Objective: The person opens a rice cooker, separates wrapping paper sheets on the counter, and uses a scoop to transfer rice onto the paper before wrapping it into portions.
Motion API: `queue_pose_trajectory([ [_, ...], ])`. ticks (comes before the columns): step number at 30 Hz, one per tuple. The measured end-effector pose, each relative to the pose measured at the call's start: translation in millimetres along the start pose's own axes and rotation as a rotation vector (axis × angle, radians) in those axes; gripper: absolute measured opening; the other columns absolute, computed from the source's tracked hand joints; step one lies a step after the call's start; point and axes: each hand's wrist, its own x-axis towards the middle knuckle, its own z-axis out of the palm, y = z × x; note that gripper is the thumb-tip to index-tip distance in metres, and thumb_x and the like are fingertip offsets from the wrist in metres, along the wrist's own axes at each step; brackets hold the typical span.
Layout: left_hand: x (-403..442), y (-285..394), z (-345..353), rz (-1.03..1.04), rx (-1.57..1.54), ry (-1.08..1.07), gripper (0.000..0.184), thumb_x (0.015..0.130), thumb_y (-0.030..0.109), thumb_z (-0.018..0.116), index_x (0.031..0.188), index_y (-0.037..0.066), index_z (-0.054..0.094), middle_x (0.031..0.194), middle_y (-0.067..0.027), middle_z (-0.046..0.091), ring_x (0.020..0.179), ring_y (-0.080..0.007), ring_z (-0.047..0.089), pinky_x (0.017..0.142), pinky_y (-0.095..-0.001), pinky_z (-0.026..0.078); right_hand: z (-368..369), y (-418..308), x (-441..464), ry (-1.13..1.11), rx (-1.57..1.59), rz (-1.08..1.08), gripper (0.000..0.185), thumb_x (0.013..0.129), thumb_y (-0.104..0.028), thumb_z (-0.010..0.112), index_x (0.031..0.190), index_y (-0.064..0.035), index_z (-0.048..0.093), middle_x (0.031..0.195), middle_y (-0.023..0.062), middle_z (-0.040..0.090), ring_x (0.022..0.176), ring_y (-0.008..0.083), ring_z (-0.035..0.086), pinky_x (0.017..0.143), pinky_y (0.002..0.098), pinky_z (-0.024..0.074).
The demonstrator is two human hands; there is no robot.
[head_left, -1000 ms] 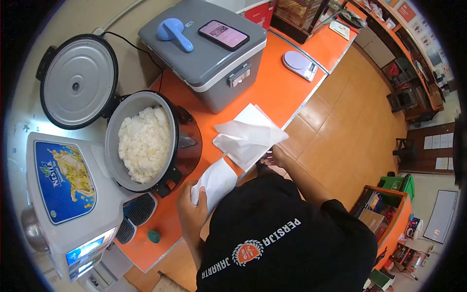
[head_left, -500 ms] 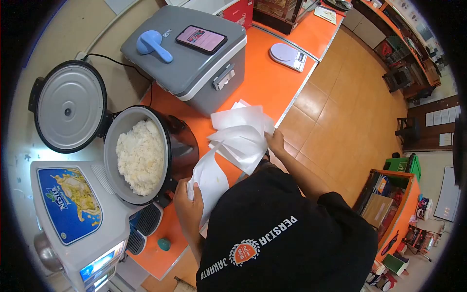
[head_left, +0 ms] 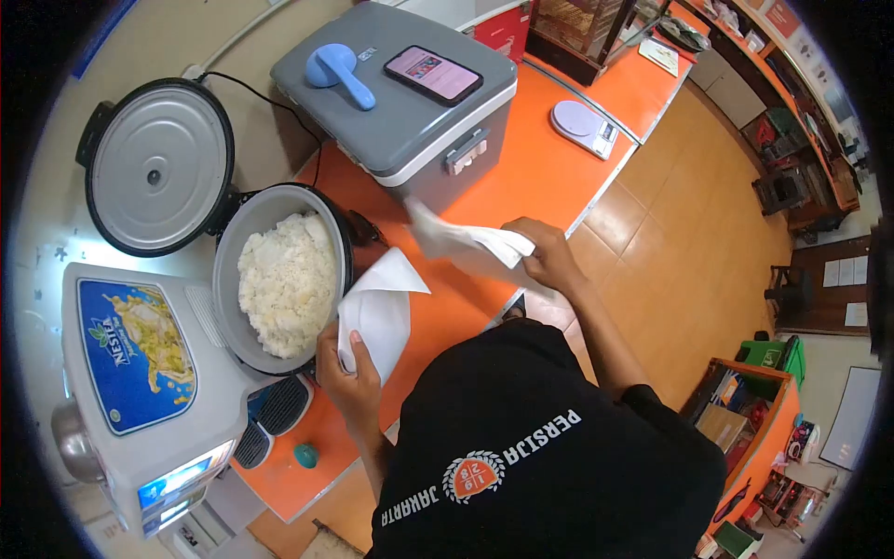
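Your left hand (head_left: 350, 374) grips a white paper (head_left: 380, 321), already apart from the papers (head_left: 473, 244) pinched in your right hand (head_left: 551, 259), which look unseparated; beside your left, the rice (head_left: 287, 284) sits unserved in the cooker (head_left: 226, 270).

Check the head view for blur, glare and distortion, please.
Head view: strong wide-angle bending, black corners; motion blur on the paper by the right hand; glare on the wall at left, sheen on the floor; rice reasonably clear.
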Motion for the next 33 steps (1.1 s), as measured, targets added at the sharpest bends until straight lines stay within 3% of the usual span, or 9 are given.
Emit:
queue_pose_trajectory([
  [3,7.4,0.7,-5.8,0.010,-0.092,0.074,0.018,0.098,0.007,0.062,0.110,-0.006,0.063,0.099,-0.0176,0.069,0.089,-0.0280,0.067,0.079,-0.0387,0.052,-29.2,-28.8,28.8,-0.278,0.288,0.383,0.018,0.097,-0.008,0.065,0.113,-0.0014,0.068,0.102,0.0052,0.071,0.096,0.0139,0.066,0.085,0.0336,0.0531],
  [7,16.3,-1.6,-17.8,-0.009,-0.123,0.170,0.018,0.097,0.010,0.066,0.107,-0.005,0.061,0.096,-0.0171,0.068,0.084,-0.0230,0.066,0.073,-0.0369,0.053,-9.2,49.4,41.0,-0.286,0.691,0.508,0.031,0.099,-0.015,0.065,0.127,-0.0007,0.061,0.114,0.0053,0.068,0.098,0.0141,0.065,0.087,0.0335,0.0543],
  [13,21.2,-2.3,-18.7,-0.093,-0.144,0.187,0.025,0.100,0.018,0.066,0.106,-0.005,0.059,0.099,-0.0168,0.067,0.086,-0.0245,0.064,0.080,-0.0390,0.051,91.2,201.7,3.1,-0.402,0.685,0.795,0.046,0.093,-0.006,0.061,0.138,-0.0053,0.061,0.123,0.0081,0.069,0.111,0.0192,0.066,0.097,0.0402,0.0544],
  [17,4.3,-11.0,-6.8,-0.125,-0.041,0.135,0.025,0.099,0.018,0.066,0.106,-0.005,0.059,0.099,-0.0201,0.067,0.089,-0.0263,0.064,0.081,-0.0400,0.050,111.6,210.9,2.4,-0.344,0.463,0.476,0.057,0.090,-0.009,0.068,0.144,-0.0044,0.051,0.139,0.0144,0.060,0.125,0.0252,0.059,0.105,0.0423,0.0486],
  [19,-5.4,-14.0,-3.4,-0.206,-0.081,0.070,0.026,0.099,0.017,0.066,0.112,-0.005,0.061,0.102,-0.0227,0.068,0.094,-0.0283,0.065,0.083,-0.0411,0.050,125.5,209.4,0.0,-0.104,-0.120,0.399,0.077,0.083,-0.013,0.079,0.149,-0.0074,0.040,0.144,0.0196,0.052,0.130,0.0346,0.054,0.108,0.0453,0.0455],
  [24,-15.2,-10.4,3.9,-0.215,-0.073,0.109,0.028,0.100,0.016,0.065,0.117,-0.006,0.061,0.105,-0.0227,0.069,0.096,-0.0291,0.066,0.085,-0.0416,0.050,111.2,129.5,-0.4,-0.101,-0.618,0.071,0.084,0.075,-0.014,0.086,0.146,-0.0074,0.041,0.135,0.0215,0.055,0.124,0.0407,0.055,0.105,0.0457,0.0468],
  [26,-12.7,-10.4,5.6,-0.231,-0.108,0.126,0.029,0.100,0.015,0.064,0.118,-0.007,0.061,0.106,-0.0225,0.069,0.097,-0.0294,0.066,0.086,-0.0417,0.050,119.4,138.3,-7.7,-0.484,-0.114,0.053,0.073,0.077,-0.011,0.083,0.141,-0.0051,0.047,0.128,0.0188,0.059,0.116,0.0355,0.061,0.100,0.0434,0.0499],
  [28,-8.8,-6.9,5.4,-0.176,-0.082,0.155,0.027,0.099,0.015,0.064,0.115,-0.008,0.060,0.105,-0.0221,0.069,0.096,-0.0297,0.066,0.085,-0.0415,0.051,127.7,133.6,-23.1,-0.487,0.078,0.184,0.066,0.084,-0.013,0.079,0.141,-0.0020,0.045,0.125,0.0188,0.061,0.101,0.0315,0.068,0.087,0.0438,0.0562],
  [33,-3.7,-14.6,4.4,-0.185,-0.070,0.156,0.025,0.099,0.016,0.064,0.110,-0.007,0.060,0.102,-0.0215,0.069,0.092,-0.0298,0.066,0.082,-0.0410,0.051,157.8,126.2,-32.7,-0.277,0.321,0.614,0.091,0.090,-0.035,0.077,0.155,-0.0041,0.022,0.131,0.0252,0.063,0.095,0.0339,0.072,0.088,0.0435,0.0560],
])
